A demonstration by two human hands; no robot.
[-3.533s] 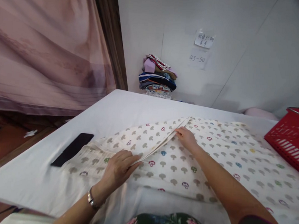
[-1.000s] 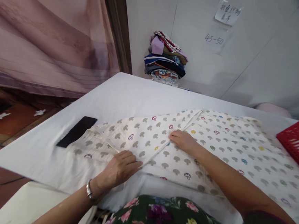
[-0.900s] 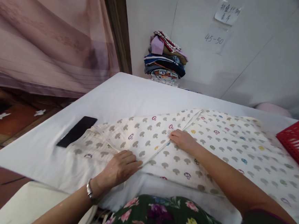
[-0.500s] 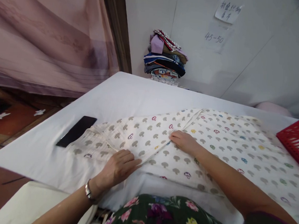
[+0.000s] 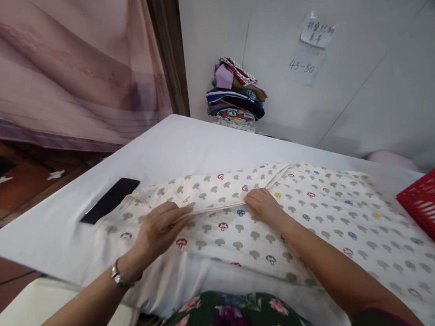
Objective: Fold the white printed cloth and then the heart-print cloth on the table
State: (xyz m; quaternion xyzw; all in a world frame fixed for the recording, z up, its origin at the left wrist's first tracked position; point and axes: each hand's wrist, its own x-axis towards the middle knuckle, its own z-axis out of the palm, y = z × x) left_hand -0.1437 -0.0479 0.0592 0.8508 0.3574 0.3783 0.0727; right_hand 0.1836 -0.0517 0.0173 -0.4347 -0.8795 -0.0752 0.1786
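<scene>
A thin white cloth printed with small mushrooms [image 5: 322, 216] is spread across the white table, partly folded over itself at its left end. My left hand [image 5: 162, 226], wearing a metal bracelet, pinches the edge of the folded-over layer near the left end and lifts it a little. Further right, my right hand [image 5: 263, 204] grips the same edge with its fingertips, resting low on the cloth. Between the two hands the edge runs as a nearly straight line. The far right part of the cloth lies flat with soft wrinkles.
A black phone [image 5: 111, 201] lies on the white table [image 5: 173, 144] beside the cloth's left end. At the right stands a red plastic basket [image 5: 431, 197]. Behind the table is a pile of folded fabrics [image 5: 238, 94]; a pink curtain [image 5: 67, 56] hangs at the left.
My left hand has moved up and left, drawing the edge of the folded layer away from me. My right hand stays at about the same spot on the cloth.
</scene>
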